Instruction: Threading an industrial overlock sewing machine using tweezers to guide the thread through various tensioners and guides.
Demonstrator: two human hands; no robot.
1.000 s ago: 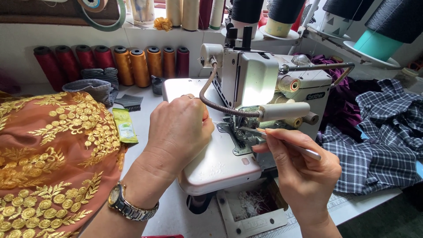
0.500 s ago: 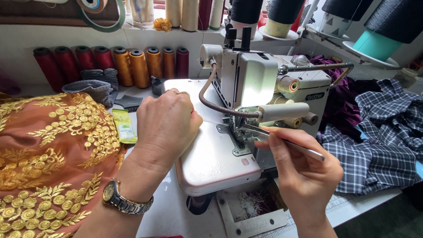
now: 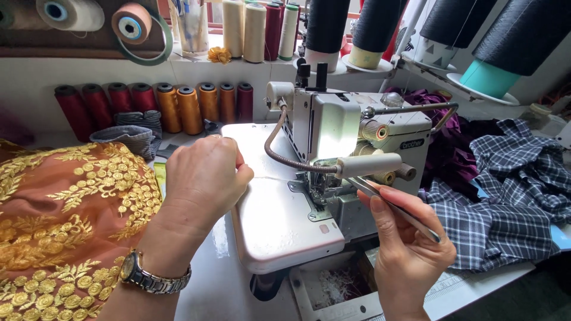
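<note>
A white industrial sewing machine [image 3: 333, 128] stands in the middle of the table. My right hand [image 3: 404, 244] grips thin metal tweezers [image 3: 389, 205], whose tips reach into the needle area beside the machine's small lamp [image 3: 369, 164]. My left hand [image 3: 202, 178], with a metal wristwatch on the wrist, hovers with curled fingers over the left edge of the machine's white bed plate [image 3: 279, 220]; it holds nothing that I can see.
Orange fabric with gold embroidery [image 3: 65, 220] lies at the left. Plaid blue-grey cloth [image 3: 505, 202] and purple cloth are heaped at the right. Red and orange thread cones [image 3: 178, 107] line the back wall; large dark cones [image 3: 511, 35] stand behind the machine.
My left hand has drawn back to the left, off the needle area to the bed plate's edge. My right hand stays at the needle with the tweezers.
</note>
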